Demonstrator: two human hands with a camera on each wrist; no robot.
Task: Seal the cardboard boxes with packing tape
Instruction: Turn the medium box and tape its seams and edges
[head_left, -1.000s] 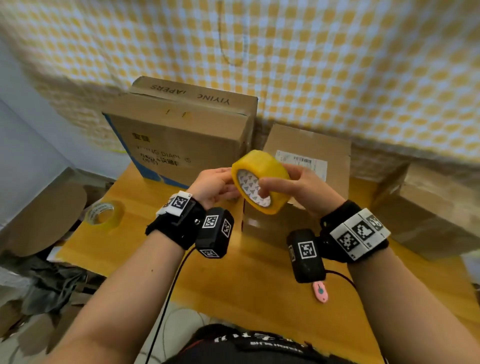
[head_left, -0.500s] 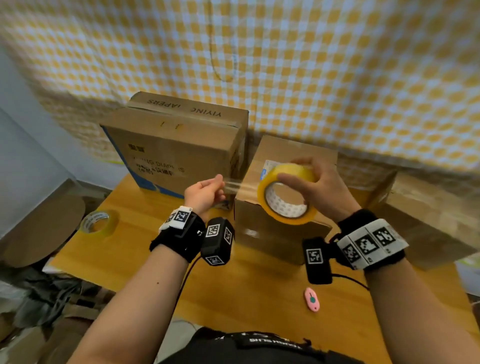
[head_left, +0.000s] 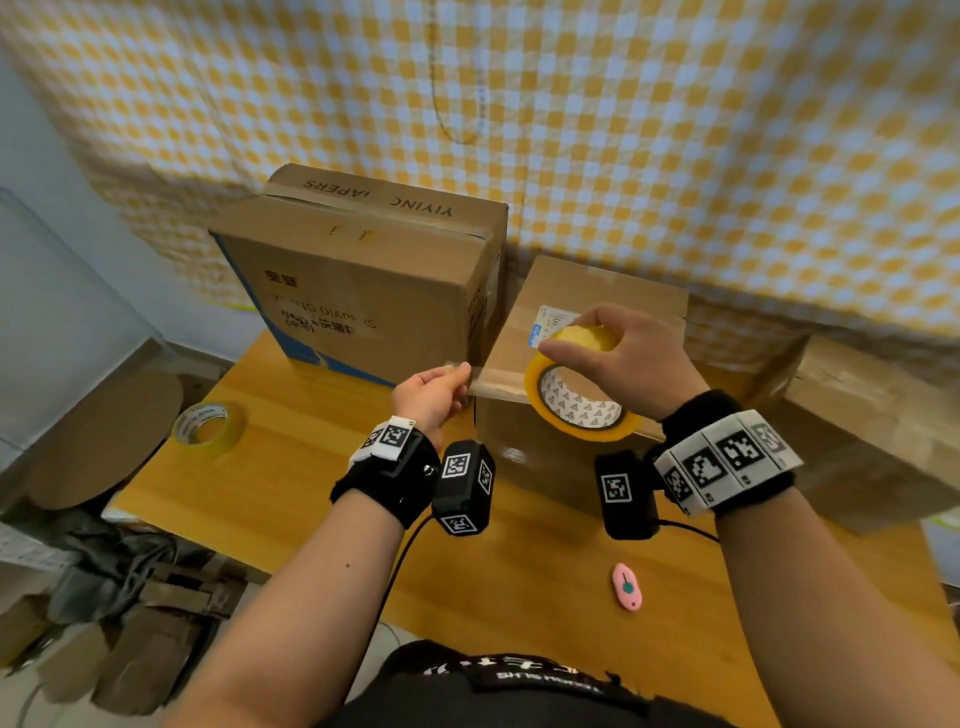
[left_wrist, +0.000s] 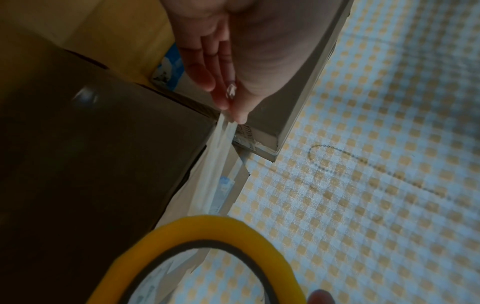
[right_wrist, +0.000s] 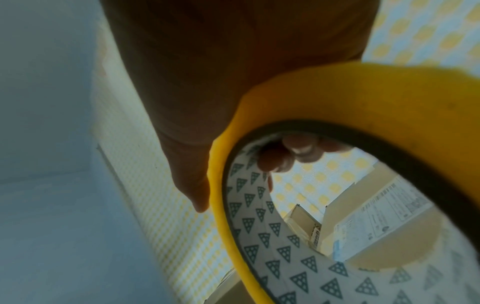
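Left hand (head_left: 434, 397) pinches the tape's free end (head_left: 464, 372) at the small cardboard box's (head_left: 597, 296) near-left corner; right hand (head_left: 621, 358) grips the yellow tape roll (head_left: 576, 402) above its near edge; I judge the strip runs left-right, box directly beneath, on the table (head_left: 291, 467).

Matt brown cardboard boxes (head_left: 363, 291) along the far edge of a smooth, lightly glossy wooden table (head_left: 291, 488); glossy yellow tape roll (head_left: 576, 410) with printed paper core; clear, shiny tape strip (head_left: 498, 382); pink plastic cutter (head_left: 627, 585); checked cloth backdrop (head_left: 675, 130).
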